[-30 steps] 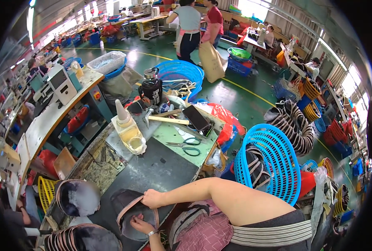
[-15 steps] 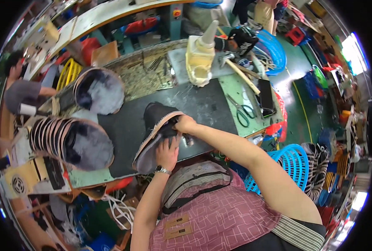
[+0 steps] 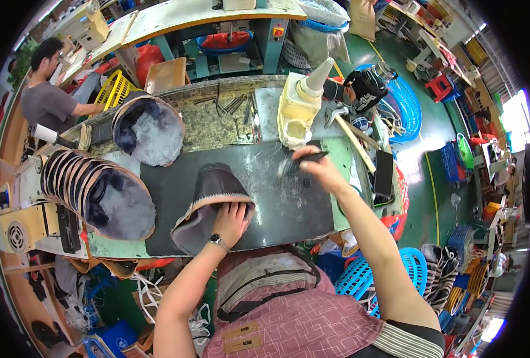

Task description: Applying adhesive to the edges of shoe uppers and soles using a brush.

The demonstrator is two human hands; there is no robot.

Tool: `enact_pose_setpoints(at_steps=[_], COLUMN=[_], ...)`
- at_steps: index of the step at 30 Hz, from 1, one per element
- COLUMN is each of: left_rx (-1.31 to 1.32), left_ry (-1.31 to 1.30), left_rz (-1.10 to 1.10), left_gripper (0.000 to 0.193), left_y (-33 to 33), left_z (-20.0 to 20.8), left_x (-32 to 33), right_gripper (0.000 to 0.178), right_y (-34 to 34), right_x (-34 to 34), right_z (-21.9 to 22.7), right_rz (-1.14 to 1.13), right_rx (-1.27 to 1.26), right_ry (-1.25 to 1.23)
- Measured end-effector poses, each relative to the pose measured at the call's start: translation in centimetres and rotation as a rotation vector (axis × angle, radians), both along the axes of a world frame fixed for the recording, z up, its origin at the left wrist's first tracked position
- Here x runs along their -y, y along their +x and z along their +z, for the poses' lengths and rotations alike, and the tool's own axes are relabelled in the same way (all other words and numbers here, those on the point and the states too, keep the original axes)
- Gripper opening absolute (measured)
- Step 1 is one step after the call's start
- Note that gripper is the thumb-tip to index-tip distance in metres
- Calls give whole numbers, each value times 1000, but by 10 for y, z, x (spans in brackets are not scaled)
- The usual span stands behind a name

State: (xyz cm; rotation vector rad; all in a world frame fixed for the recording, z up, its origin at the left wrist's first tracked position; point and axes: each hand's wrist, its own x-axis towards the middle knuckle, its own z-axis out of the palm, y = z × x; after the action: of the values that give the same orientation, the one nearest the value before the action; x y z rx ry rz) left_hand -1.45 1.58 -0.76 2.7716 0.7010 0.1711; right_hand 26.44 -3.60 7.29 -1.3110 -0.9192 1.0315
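White lettering stands on the side of the black bottle, in large characters. Two small tan labels on the maroon apron, one above the other, each carry a short dark mark too small to make out. A pale round emblem shows on the blue bin at the lower left.

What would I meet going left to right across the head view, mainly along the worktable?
Stack of dark lined pieces → single dark piece with a toothed edge → right hand holding a black-handled tool → dark phone → red stool.
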Motion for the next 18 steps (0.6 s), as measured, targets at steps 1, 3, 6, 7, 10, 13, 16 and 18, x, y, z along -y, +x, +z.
enact_pose_setpoints(at_steps=[1,3,6,7,10,13,16,18], left_rx=[48,27,-82,-151,-179,-187,-61,20], left_ry=[88,-5,-110,-192,-189,-124,-326,-518], left_rz=[98,282,320,286,169,106,224,374], left_gripper=[51,42,39,40,39,32,22,30], left_y=[13,43,61,63,60,54,58,54], left_z=[-2,-3,-1,4,3,-4,-2,-18], left_x=[-1,-9,-25,-32,-43,-45,-58,-71], right_gripper=[20,15,14,14,16,21,26,27], right_y=[18,51,51,60,73,88,106,70], right_x=[-7,-24,-53,-59,-72,-72,-46,-28], right_z=[5,-6,3,-7,-41,-46,-46,-43], right_rz=[-68,-180,-289,-287,-219,-484,-453,-292], right_rx=[115,534,700,698,878,666,129,-374], right_ry=[-4,-105,-103,-105,74,-245,-333,-385])
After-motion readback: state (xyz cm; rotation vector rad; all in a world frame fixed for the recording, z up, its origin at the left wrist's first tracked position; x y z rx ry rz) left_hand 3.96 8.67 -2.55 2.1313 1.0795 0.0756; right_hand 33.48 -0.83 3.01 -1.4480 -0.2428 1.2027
